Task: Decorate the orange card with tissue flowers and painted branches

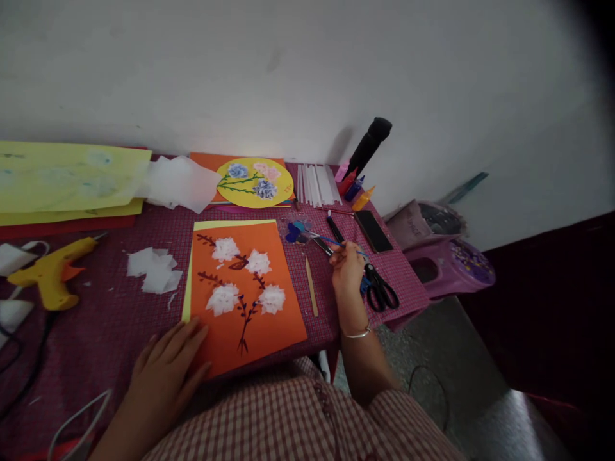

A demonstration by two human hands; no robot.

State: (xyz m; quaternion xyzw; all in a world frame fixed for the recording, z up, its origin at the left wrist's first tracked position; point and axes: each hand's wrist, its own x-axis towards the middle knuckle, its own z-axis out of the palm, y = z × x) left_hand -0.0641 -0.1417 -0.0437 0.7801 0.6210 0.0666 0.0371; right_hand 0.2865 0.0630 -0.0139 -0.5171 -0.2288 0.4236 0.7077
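Observation:
An orange sheet point(269, 326) lies on the table with dark painted stems and several white tissue flowers point(223, 299). Across its lower left corner rests my left hand point(168, 362), fingers spread and holding nothing. My right hand point(348, 266) is closed around a thin blue paintbrush point(329, 239), right of the sheet. The brush's tip points left to a small clear palette point(298, 232) with blue paint. Between the sheet and my right hand lies a wooden stick point(311, 288).
Black scissors point(382, 294) and a phone point(373, 231) lie right of my right hand. Paint bottles point(354, 187) and white glue sticks point(318, 184) are at the back. Leftward are tissue pieces point(156, 269) and a yellow glue gun point(52, 272). A pink stool point(444, 272) stands beyond the table's right edge.

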